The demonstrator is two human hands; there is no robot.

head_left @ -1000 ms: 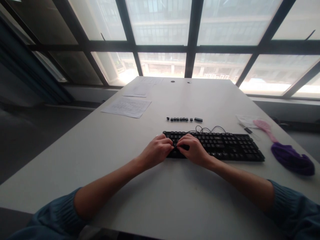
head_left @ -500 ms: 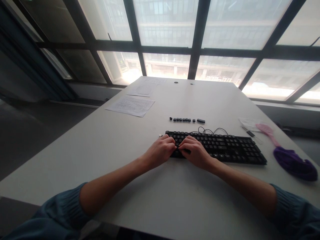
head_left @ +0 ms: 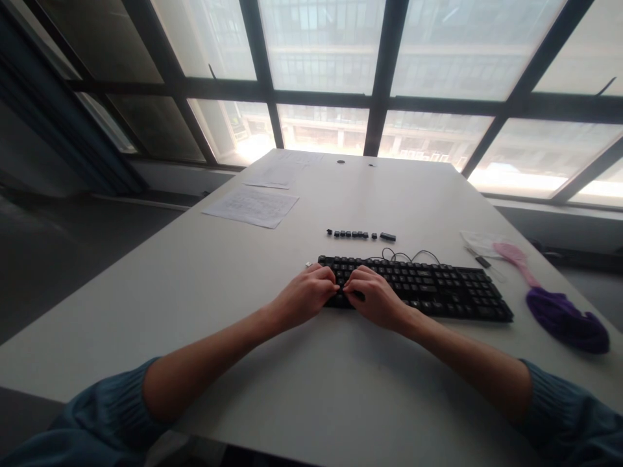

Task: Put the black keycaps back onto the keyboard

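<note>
A black computer keyboard (head_left: 423, 282) lies on the white table, several of its keys under my hands. Over its left end, my left hand (head_left: 311, 292) has its fingers bent and drawn together, fingertips down among the keys. My right hand (head_left: 372, 295) faces it from the right, thumb and fingers closed, with its tips almost meeting the left ones. What lies between the fingertips is too small and dark to make out. Behind the keyboard, several loose black keycaps (head_left: 351, 234) stand in a row, with a longer keycap (head_left: 388, 237) at the right end.
A small pale piece (head_left: 308, 264) lies by the keyboard's left corner. The cable (head_left: 411, 254) loops behind it. To the right are a clear bag (head_left: 479, 243), a pink-handled item with a purple cloth part (head_left: 567, 321) and a small dark piece (head_left: 483, 261). Printed papers (head_left: 253, 206) lie at left.
The whole view has shifted slightly, with things appearing a little further left. Both hands stay at the same part of the keyboard, their fingers still closed. The keycap row is unchanged.
</note>
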